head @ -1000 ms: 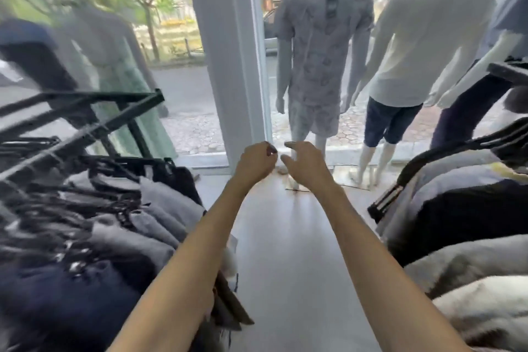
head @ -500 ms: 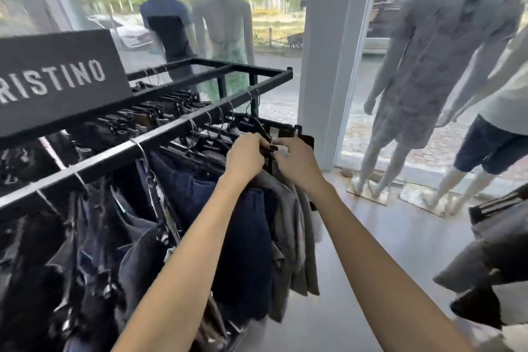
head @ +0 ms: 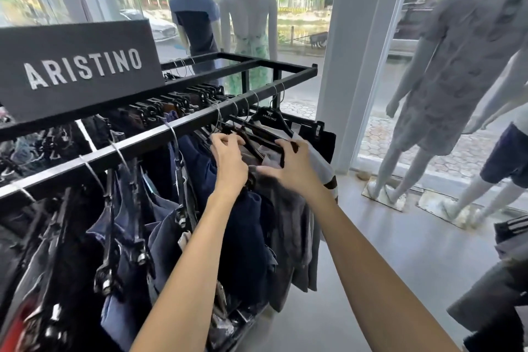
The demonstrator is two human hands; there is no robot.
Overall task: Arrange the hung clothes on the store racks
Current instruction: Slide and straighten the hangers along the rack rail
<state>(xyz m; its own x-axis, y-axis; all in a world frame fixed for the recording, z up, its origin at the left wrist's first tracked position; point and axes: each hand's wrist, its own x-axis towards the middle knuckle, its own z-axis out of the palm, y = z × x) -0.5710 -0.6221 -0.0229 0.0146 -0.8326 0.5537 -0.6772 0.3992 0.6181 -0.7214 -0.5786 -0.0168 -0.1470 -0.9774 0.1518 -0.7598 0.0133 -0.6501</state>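
Both hands have spread apart since the prior frame, where they met at one hanger. Left hand (head: 228,163), centre of frame, curls its fingers over dark hangers (head: 251,137) and grasps them. Right hand (head: 291,168) presses splayed fingers onto a hanger bar and pale garment (head: 317,160), partly gripping it. Hung clothes (head: 248,237) sit on the black rack (head: 177,126), centre left. Assessment: spacing of the end garments is under way, not complete.
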